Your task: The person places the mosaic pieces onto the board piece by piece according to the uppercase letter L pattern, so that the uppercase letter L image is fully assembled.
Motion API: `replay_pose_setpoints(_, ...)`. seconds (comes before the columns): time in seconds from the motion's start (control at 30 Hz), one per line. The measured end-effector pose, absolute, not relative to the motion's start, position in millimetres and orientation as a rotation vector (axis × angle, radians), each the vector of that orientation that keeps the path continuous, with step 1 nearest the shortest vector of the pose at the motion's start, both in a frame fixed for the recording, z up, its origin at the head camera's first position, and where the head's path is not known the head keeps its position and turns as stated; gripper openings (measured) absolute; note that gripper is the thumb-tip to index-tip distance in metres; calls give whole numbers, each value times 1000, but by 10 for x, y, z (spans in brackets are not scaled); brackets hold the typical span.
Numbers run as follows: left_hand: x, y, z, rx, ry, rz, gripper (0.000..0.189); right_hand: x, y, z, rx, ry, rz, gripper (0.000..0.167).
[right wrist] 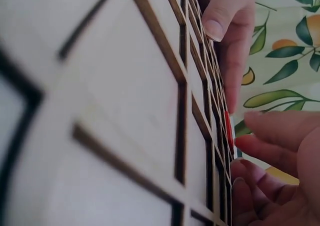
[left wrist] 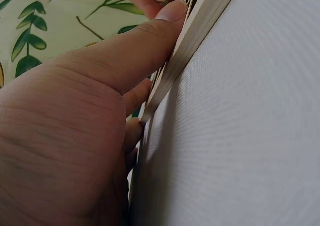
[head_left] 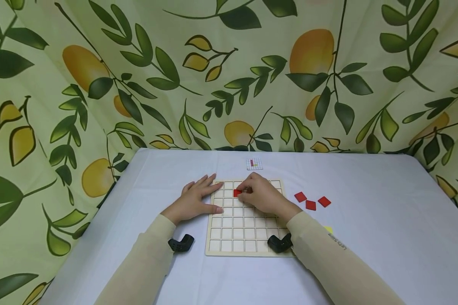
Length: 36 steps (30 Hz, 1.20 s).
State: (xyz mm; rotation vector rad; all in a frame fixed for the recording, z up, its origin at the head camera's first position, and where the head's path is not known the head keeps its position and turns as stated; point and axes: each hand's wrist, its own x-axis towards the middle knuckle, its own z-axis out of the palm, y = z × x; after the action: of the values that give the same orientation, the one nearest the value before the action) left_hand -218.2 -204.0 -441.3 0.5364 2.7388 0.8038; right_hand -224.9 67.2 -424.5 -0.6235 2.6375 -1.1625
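Note:
A pale wooden grid board [head_left: 227, 245] lies on the white cloth. My left hand [head_left: 194, 201] rests on its upper left side with fingers spread, thumb and fingertips on the board. In the left wrist view the thumb [left wrist: 135, 51] lies over the board's edge [left wrist: 185, 51]. My right hand [head_left: 262, 192] is bent over a square red tile [head_left: 236, 193] in an upper cell, thumb and a finger at its right part. In the right wrist view a fingertip meets the red tile [right wrist: 229, 131], which lies close to the grid surface.
Several loose red tiles [head_left: 311, 205] lie right of the board. Something yellow [head_left: 329, 229] shows partly behind the right sleeve. Beyond the board lies a small grid card [head_left: 254, 164] with red and yellow marks. A leaf-and-fruit patterned curtain [head_left: 221, 84] hangs behind the table.

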Motion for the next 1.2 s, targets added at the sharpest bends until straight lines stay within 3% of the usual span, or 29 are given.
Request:
replay_pose_setpoints(0.3, -2161, -2055, -4401, 553, 2738, 809, 93, -2132, 705, -4082, -698, 2580, -1140, 48)
replay_pose_setpoints(0.5, -2158, -2054, -4408, 535, 2737, 820, 93, -2104, 829, -3965, -727, 2511, -1288, 57)
replay_pose_setpoints(1.2, -2161, -2053, -4443, 571, 2741, 841, 94, -1951, 1949, -3979, -633, 2420, -1645, 55)
